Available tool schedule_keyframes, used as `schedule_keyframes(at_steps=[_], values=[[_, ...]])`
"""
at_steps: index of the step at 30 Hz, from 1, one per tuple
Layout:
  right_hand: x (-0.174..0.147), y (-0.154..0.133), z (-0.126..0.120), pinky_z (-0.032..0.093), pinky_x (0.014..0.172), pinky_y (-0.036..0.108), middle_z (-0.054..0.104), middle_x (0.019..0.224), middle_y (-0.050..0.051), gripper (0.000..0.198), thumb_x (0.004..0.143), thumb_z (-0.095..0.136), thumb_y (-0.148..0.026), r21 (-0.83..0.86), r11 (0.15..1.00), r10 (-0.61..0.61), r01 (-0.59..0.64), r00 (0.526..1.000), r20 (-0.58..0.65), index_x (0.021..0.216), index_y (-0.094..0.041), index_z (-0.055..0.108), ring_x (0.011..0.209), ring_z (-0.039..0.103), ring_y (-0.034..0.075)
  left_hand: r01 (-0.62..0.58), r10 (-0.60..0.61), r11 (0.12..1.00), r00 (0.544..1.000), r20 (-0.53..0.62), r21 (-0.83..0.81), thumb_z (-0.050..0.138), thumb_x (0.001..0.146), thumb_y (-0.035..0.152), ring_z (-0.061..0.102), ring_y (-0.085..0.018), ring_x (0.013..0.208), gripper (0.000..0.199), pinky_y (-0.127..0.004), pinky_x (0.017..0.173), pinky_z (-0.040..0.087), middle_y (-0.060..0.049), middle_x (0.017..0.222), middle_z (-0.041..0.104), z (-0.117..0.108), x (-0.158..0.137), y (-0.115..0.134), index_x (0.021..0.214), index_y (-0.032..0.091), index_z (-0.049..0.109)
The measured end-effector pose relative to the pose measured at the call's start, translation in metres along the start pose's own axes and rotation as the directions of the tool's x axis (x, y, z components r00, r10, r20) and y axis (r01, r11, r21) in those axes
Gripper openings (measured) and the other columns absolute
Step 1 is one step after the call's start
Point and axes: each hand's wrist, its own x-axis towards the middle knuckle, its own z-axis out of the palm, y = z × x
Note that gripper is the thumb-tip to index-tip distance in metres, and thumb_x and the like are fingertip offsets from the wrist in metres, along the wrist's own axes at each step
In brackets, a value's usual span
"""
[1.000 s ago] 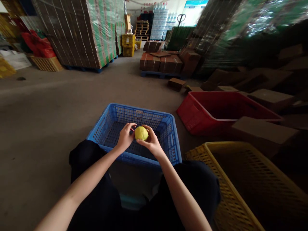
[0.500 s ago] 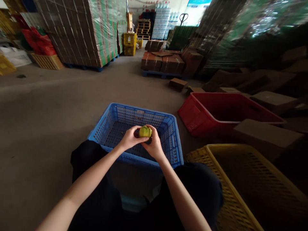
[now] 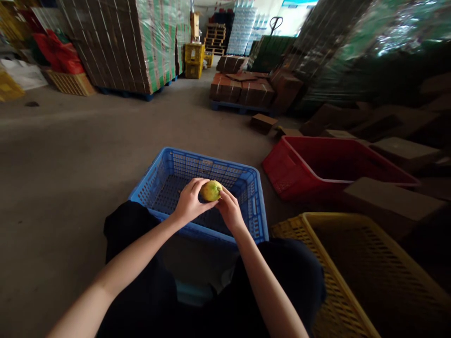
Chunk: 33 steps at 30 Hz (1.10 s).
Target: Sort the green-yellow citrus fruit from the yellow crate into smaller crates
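Observation:
A yellow-green, rounded fruit [image 3: 210, 191] is held up over the blue plastic crate [image 3: 259, 206], which stands between my knees. Its exact kind I cannot make out. My left hand [image 3: 190, 202] wraps it from the left, fingers over the top and thumb below. At the fruit's right end, my right hand [image 3: 230, 211] pinches with its fingertips near a greener spot. Behind the hands, the crate's slatted floor and walls show, with a few tiny specks on the floor.
To my right stand a yellow slatted crate [image 3: 338, 272] and, beyond it, a red tub [image 3: 282, 173]. Cardboard boxes [image 3: 394, 202] lie around them. Farther off are strapped cardboard stacks [image 3: 241, 90] on a pallet and tall wrapped stacks [image 3: 105, 42].
The fruit has been turned in my hands, showing a yellower side and a greener end at right. My right fingers have come down from its top to that end.

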Motion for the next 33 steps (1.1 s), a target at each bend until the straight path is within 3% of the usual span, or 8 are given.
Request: schedule_keyframes(at_steps=[5, 16, 28, 33], values=[[-0.001, -0.002, 0.003, 0.055, 0.078, 0.035, 0.071, 0.113, 0.006, 0.054, 0.071, 0.067, -0.05, 0.036, 0.999, 0.017, -0.018, 0.999, 0.029, 0.117, -0.022, 0.066, 0.101, 0.066, 0.029, -0.019, 0.019, 0.997, 1.0, 0.005, 0.074, 0.076, 0.071, 0.035, 0.062, -0.024, 0.1, 0.05, -0.039, 0.087, 0.053, -0.009, 0.105, 0.061, 0.001, -0.003, 0.001, 0.112, 0.021, 0.051], [-0.005, -0.009, 0.006, 0.053, 0.087, 0.038, 0.069, 0.114, 0.007, 0.056, 0.076, 0.06, -0.047, -0.004, 0.999, -0.048, 0.048, 0.996, 0.07, 0.126, -0.022, 0.061, 0.105, 0.064, 0.029, -0.114, 0.12, 0.982, 0.992, -0.03, 0.153, 0.073, 0.075, 0.041, 0.063, -0.024, 0.099, 0.051, -0.037, 0.085, 0.051, -0.009, 0.104, 0.061, 0.003, -0.004, 0.003, 0.115, 0.021, 0.047], [-0.008, -0.005, -0.002, 0.05, 0.094, 0.043, 0.067, 0.12, 0.005, 0.053, 0.074, 0.067, -0.049, -0.166, 0.954, -0.241, 0.251, 0.967, 0.083, 0.12, -0.024, 0.064, 0.11, 0.061, 0.03, -0.157, 0.164, 0.975, 0.986, -0.034, 0.154, 0.07, 0.078, 0.04, 0.064, -0.024, 0.102, 0.05, -0.038, 0.087, 0.051, -0.01, 0.106, 0.063, 0.007, -0.009, -0.001, 0.117, 0.022, 0.045], [-0.009, -0.006, -0.003, 0.049, 0.096, 0.043, 0.066, 0.124, 0.005, 0.051, 0.078, 0.063, -0.048, -0.137, 0.956, -0.244, 0.26, 0.962, 0.123, 0.123, -0.025, 0.063, 0.113, 0.06, 0.03, -0.193, 0.207, 0.967, 0.976, -0.07, 0.166, 0.07, 0.079, 0.039, 0.064, -0.024, 0.101, 0.051, -0.038, 0.086, 0.053, -0.01, 0.106, 0.062, 0.007, -0.008, 0.0, 0.118, 0.021, 0.045]])
